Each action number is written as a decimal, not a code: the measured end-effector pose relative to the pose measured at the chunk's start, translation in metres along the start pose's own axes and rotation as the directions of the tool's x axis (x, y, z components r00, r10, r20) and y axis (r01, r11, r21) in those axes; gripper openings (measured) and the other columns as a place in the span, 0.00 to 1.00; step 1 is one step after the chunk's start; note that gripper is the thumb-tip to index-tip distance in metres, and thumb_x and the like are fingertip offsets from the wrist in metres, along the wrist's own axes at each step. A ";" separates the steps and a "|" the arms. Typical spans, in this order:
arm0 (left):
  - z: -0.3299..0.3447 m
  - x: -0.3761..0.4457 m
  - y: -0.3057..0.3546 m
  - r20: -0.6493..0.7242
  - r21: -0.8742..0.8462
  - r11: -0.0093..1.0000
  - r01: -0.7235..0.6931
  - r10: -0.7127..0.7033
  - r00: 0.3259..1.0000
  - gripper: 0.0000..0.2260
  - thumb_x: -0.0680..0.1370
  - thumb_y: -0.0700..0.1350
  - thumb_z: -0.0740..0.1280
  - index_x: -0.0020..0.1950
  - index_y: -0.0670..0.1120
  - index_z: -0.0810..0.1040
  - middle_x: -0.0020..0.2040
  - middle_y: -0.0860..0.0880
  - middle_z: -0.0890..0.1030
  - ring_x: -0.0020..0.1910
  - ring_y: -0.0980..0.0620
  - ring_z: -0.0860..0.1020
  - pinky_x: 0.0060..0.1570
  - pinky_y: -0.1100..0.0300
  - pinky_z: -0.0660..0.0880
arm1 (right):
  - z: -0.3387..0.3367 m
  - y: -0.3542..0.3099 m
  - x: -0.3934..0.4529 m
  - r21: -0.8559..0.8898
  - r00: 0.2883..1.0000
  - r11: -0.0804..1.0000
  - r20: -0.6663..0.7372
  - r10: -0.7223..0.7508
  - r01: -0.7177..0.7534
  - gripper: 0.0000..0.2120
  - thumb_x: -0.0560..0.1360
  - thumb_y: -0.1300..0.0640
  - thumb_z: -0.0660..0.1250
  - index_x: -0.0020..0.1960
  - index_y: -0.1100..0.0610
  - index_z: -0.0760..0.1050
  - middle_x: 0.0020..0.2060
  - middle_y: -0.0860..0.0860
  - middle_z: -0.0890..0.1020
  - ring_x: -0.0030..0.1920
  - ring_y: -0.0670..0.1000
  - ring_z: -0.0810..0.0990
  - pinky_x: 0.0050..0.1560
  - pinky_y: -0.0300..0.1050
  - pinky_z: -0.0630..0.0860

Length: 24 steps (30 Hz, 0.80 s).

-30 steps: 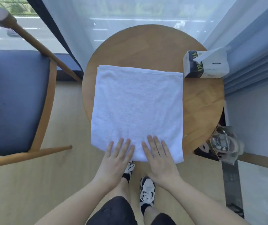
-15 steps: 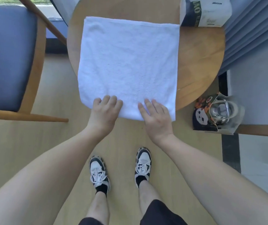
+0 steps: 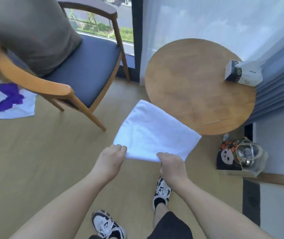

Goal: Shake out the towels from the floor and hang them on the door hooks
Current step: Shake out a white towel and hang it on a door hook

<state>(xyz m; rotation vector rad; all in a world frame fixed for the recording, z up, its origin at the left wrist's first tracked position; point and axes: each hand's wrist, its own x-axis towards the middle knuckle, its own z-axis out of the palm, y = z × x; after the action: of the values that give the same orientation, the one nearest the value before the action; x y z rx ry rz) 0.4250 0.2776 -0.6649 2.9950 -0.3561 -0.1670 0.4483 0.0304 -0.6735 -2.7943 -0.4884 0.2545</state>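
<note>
Your fingers were hidden under the folded white towel (image 3: 152, 133), so only the knuckles showed. Your left hand (image 3: 111, 160) and right hand (image 3: 172, 165) gripped its near edge above the wooden floor (image 3: 34, 161), beside the round table (image 3: 198, 87). A tissue box (image 3: 242, 74) stood on that table, and a chair (image 3: 79, 69) was at the left.

Bare forearms with no sleeves lead to the left hand (image 3: 111, 159) and right hand (image 3: 172, 165); black shorts (image 3: 169, 226), short black socks, white-and-black laced trainers (image 3: 107, 225) (chunky soles).
</note>
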 end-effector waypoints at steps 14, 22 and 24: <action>-0.258 -0.312 -0.315 -0.392 -0.193 0.636 0.747 -0.748 0.535 0.07 0.73 0.33 0.62 0.48 0.42 0.76 0.44 0.40 0.79 0.41 0.36 0.77 0.33 0.53 0.65 | -0.151 -0.490 0.092 0.213 0.860 0.855 0.095 -0.501 0.474 0.07 0.75 0.63 0.64 0.43 0.56 0.80 0.35 0.53 0.78 0.39 0.55 0.75 0.35 0.47 0.67; -0.389 -0.476 -0.407 -0.616 -0.451 0.471 0.758 -0.779 0.117 0.05 0.79 0.37 0.65 0.46 0.40 0.80 0.41 0.39 0.81 0.42 0.37 0.78 0.39 0.47 0.74 | -0.217 -0.716 0.112 0.432 0.698 0.601 -0.097 -0.710 0.672 0.08 0.75 0.57 0.72 0.39 0.59 0.82 0.32 0.54 0.81 0.36 0.51 0.76 0.36 0.43 0.70; -0.416 -0.512 -0.427 -0.650 -0.455 0.448 0.769 -0.758 0.057 0.04 0.79 0.39 0.66 0.45 0.41 0.79 0.37 0.42 0.79 0.40 0.38 0.77 0.38 0.48 0.72 | -0.230 -0.768 0.122 0.438 0.647 0.544 -0.125 -0.752 0.716 0.08 0.75 0.58 0.72 0.40 0.61 0.82 0.34 0.58 0.82 0.37 0.54 0.77 0.38 0.45 0.71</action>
<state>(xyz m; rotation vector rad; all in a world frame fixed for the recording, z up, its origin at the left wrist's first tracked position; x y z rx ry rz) 0.0784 0.8562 -0.2620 2.4387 1.3942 1.1098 0.3791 0.7064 -0.2302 -1.8964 -1.3769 0.2386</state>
